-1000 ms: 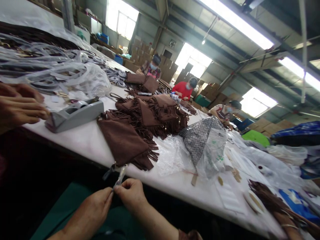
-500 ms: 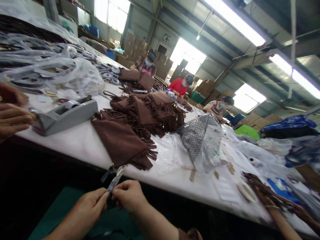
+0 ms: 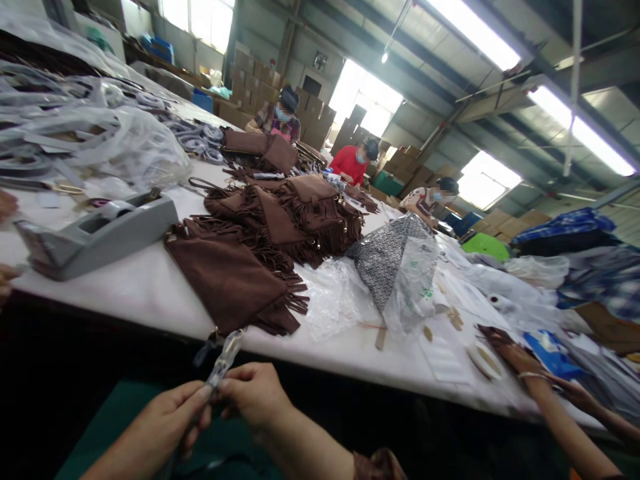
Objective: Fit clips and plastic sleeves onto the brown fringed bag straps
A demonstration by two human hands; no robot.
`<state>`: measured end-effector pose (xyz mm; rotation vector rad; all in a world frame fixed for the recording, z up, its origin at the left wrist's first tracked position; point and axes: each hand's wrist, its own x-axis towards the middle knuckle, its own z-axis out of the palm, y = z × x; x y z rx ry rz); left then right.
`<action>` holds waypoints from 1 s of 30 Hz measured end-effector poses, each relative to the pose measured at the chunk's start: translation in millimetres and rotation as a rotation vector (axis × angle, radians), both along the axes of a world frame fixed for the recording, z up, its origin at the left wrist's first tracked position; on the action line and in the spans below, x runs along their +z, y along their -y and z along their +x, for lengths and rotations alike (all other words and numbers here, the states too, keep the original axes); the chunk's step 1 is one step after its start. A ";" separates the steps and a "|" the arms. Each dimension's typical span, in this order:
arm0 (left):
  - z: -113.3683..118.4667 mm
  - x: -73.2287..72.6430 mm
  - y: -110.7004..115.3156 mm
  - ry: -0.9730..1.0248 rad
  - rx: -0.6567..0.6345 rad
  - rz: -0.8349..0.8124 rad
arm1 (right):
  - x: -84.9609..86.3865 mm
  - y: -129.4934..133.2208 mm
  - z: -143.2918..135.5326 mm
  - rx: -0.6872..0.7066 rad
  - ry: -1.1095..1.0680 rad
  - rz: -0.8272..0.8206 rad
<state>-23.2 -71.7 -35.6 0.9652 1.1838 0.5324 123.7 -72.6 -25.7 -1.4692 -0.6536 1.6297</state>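
In the head view, a brown fringed bag (image 3: 227,277) lies flat near the table's front edge. From its near corner a strap wrapped in clear plastic (image 3: 229,352) hangs over the edge toward me. My left hand (image 3: 175,413) pinches this strap between thumb and fingers. Just to the right, the fingertips of my right hand (image 3: 255,393) are closed on the strap's plastic wrap, touching the left hand. Both hands are in front of the table, below its top. A second small wrapped end (image 3: 204,352) hangs beside the bag's metal ring. The fingers partly hide the gripped section.
A grey tape dispenser (image 3: 100,233) stands left of the bag. More fringed bags (image 3: 280,213) are piled behind it. A patterned grey piece in plastic (image 3: 383,263) lies to the right. Another person's hands (image 3: 520,360) work at far right; part of a hand shows at far left.
The view has shifted slightly, so the table's contents sit further left. Both my hands keep their grip on the wrapped strap. At far left, another person's hands have drawn back from the tape dispenser.
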 end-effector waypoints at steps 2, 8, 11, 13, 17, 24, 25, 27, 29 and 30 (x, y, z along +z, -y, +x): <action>-1.7 -0.3 1.6 0.140 0.054 -0.125 | 1.8 2.0 2.5 0.007 -0.065 0.044; -4.4 5.2 5.8 0.449 0.195 -0.469 | -2.4 4.8 6.0 -0.009 -0.104 0.217; -2.5 9.1 5.9 0.567 0.217 -0.595 | -6.3 2.4 5.8 -0.026 -0.125 0.256; -0.5 11.9 5.4 0.626 0.229 -0.650 | -8.9 -0.3 5.6 -0.030 -0.136 0.258; 2.8 14.2 5.5 0.732 0.187 -0.661 | -16.5 -5.5 2.6 -0.020 -0.240 0.235; 7.0 13.1 8.9 1.012 -0.073 -0.640 | -37.5 -18.6 -11.9 0.118 -0.582 0.187; 7.0 14.7 8.9 1.038 -0.100 -0.640 | -39.5 -20.6 -13.5 0.128 -0.600 0.190; 6.3 18.5 8.4 1.063 -0.139 -0.643 | -40.9 -23.2 -15.7 0.155 -0.629 0.192; 5.5 20.5 7.3 1.070 -0.167 -0.658 | -38.8 -23.6 -16.4 0.173 -0.650 0.183; 5.4 20.2 6.6 1.080 -0.184 -0.669 | -36.8 -23.1 -16.3 0.181 -0.658 0.174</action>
